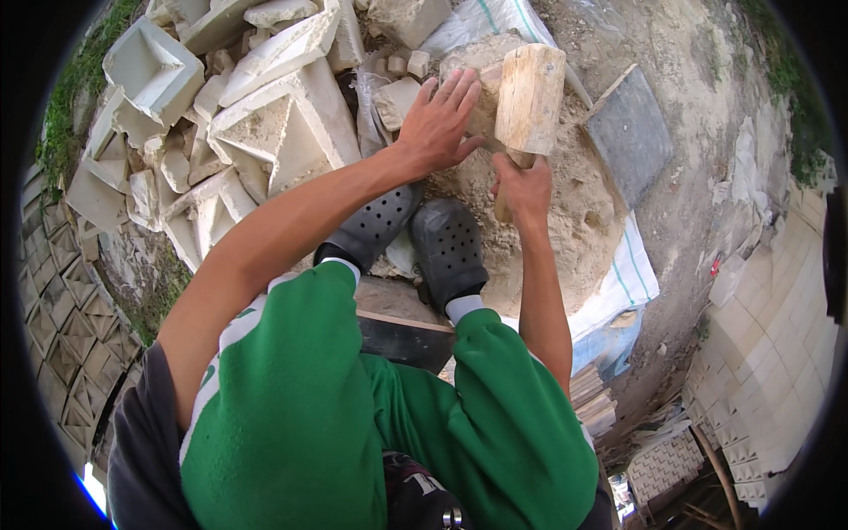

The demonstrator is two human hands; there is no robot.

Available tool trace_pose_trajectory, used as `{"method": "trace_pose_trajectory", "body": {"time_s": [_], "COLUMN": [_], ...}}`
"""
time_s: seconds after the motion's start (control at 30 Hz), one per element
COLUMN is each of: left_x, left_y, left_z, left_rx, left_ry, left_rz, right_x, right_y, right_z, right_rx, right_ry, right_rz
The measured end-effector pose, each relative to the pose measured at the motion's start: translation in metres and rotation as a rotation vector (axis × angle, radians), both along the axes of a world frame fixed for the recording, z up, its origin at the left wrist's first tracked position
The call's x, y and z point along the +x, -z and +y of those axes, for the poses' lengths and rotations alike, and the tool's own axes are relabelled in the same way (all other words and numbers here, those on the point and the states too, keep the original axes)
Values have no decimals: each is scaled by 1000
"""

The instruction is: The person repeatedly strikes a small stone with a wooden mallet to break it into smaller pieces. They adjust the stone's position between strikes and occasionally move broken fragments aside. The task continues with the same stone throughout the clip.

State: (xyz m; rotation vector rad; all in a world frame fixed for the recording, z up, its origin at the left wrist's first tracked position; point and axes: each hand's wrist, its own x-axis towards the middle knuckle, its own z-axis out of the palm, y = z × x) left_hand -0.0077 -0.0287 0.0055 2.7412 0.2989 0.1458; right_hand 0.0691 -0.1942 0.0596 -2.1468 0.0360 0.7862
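Observation:
My right hand (523, 187) is wrapped round the handle of a wooden mallet (532, 99). The mallet's pale, worn head points away from me, above the dusty mound (565, 230). To its left, my left hand (442, 119) is held flat with its fingers stretched out and the thumb apart. It is over the dusty crumbs, next to a small off-white broken chunk (397, 102); whether the palm touches anything is hidden. Both hands are beyond my grey clogs (449, 247).
Broken off-white plaster pieces (291, 124) with hollow, angular shapes are heaped at the left. A grey slab (629, 132) lies right of the mallet. A white woven sack (632, 265) spreads under the mound. Pale patterned tiles (768, 344) stand at the far right.

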Motion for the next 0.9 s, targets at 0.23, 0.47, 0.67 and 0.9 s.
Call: {"method": "trace_pose_trajectory", "body": {"time_s": [0.23, 0.47, 0.67, 0.9], "left_x": [0, -1, -4, -2], "left_y": [2, -2, 0, -1], "left_z": [1, 1, 3, 3], "left_rx": [7, -17, -3, -37], "left_ry": [3, 11, 11, 18], "left_rz": [-4, 30, 39, 42], "right_x": [-3, 0, -7, -3], "right_y": [-8, 6, -19, 13], "right_z": [-6, -2, 0, 2], "right_rx": [182, -35, 70, -78], "right_ry": [-11, -40, -86, -127], "right_rz": [-63, -20, -114, -55]}}
